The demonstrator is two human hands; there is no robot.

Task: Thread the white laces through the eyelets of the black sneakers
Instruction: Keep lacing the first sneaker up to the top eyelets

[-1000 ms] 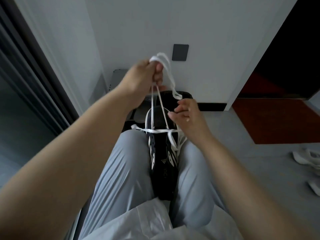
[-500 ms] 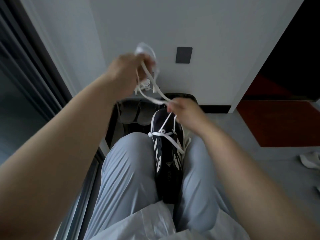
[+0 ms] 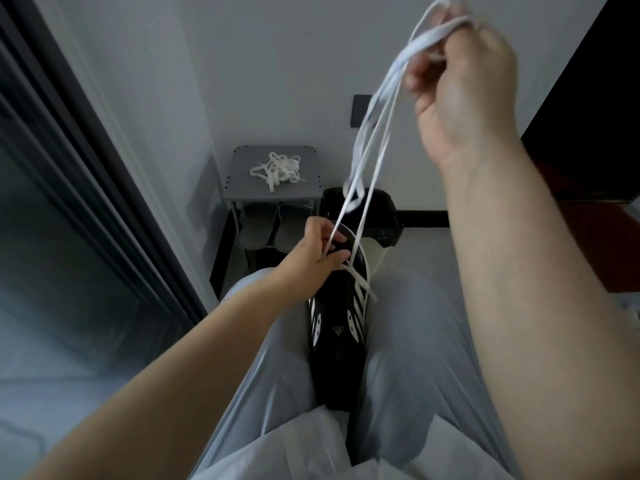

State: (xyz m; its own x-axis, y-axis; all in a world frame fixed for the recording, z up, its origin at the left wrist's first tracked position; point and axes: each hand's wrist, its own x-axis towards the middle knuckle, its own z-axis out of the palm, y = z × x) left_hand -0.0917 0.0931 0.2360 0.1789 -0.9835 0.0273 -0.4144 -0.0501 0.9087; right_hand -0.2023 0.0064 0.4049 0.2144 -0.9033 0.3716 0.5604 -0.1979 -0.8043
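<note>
Head view: the black sneaker lies wedged between the person's thighs, toe away. The left hand pinches the white lace just above the eyelets. The right hand, raised high, grips its bunched loops. A spare lace bundle lies mid-top on a grey rack.

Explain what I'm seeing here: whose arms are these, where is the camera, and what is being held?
No machine: a person's bare arms, filmed by one camera worn on the head, looking down. A black sneaker is wedged between the legs. The right hand, raised high, grips gathered loops of a white lace that runs down to the sneaker. The left hand pinches that lace just above the shoe. Behind, a second lace lies bundled on a grey stand, slippers beneath.
</note>
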